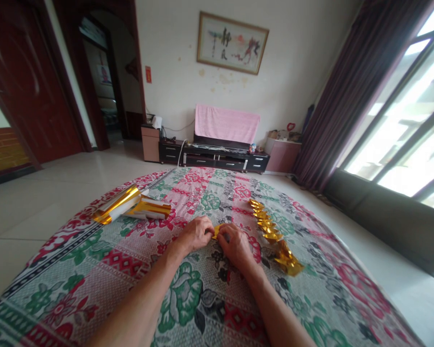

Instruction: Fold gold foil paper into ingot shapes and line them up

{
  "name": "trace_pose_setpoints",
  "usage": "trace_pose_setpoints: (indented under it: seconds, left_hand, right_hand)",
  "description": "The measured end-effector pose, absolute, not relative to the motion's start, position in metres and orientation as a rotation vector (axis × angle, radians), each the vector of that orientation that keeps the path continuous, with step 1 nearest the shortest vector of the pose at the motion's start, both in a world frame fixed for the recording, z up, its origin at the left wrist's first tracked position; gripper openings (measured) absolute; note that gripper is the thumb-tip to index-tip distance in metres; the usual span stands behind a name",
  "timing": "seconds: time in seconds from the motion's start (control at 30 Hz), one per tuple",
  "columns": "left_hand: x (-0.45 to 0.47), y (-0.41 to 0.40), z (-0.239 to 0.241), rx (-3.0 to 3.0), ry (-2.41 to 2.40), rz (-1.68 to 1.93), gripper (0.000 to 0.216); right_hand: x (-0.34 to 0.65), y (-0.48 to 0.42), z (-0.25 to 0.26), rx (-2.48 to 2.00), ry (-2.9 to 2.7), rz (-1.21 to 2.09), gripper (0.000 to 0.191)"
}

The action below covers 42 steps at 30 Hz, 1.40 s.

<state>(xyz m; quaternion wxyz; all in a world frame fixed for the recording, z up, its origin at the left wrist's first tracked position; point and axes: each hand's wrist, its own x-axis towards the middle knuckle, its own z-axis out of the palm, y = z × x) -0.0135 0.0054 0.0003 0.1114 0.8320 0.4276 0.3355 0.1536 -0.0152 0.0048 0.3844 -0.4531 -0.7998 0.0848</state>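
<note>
A small piece of gold foil paper (217,231) is pinched between my two hands, low over the middle of the table. My left hand (198,233) grips its left side with thumb and fingers closed. On its right side, my right hand (235,244) has its fingers curled onto the paper. Most of the piece is hidden by my fingers. A row of several folded gold foil paper pieces (269,226) lies to the right of my right hand. Off to the left, curled sheets of gold foil paper (124,205) show their white undersides.
A floral cloth (188,294) in red, green and grey covers the round table. Beyond it stands a low black cabinet (217,159), with a pink cloth (227,123) draped over something above it. Purple curtains (341,91) hang beside the window at right.
</note>
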Motion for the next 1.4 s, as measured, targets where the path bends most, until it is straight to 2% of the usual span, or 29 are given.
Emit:
trace_pose_setpoints:
  seconds: [0.4, 0.87, 1.1, 1.4]
  left_hand:
    - [-0.0129, 0.0011, 0.0031, 2.423, 1.308, 0.933, 0.017]
    - [-0.0152, 0.0038, -0.0014, 2.444, 1.268, 0.887, 0.027]
    - [-0.0152, 0.0040, -0.0024, 2.457, 1.286, 0.869, 0.024]
    - [-0.0143, 0.0038, 0.0003, 2.467, 1.283, 0.874, 0.026]
  right_hand:
    - [0.1502, -0.0133, 0.0028, -1.165, -1.995, 0.205, 0.011]
    - [0.1513, -0.0149, 0.0043, -1.177, -2.004, 0.217, 0.011]
    - [0.1569, -0.0142, 0.0033, -1.144, -2.015, 0.248, 0.020]
    - [0.1574, -0.0150, 0.0035, -1.038, -2.020, 0.292, 0.021]
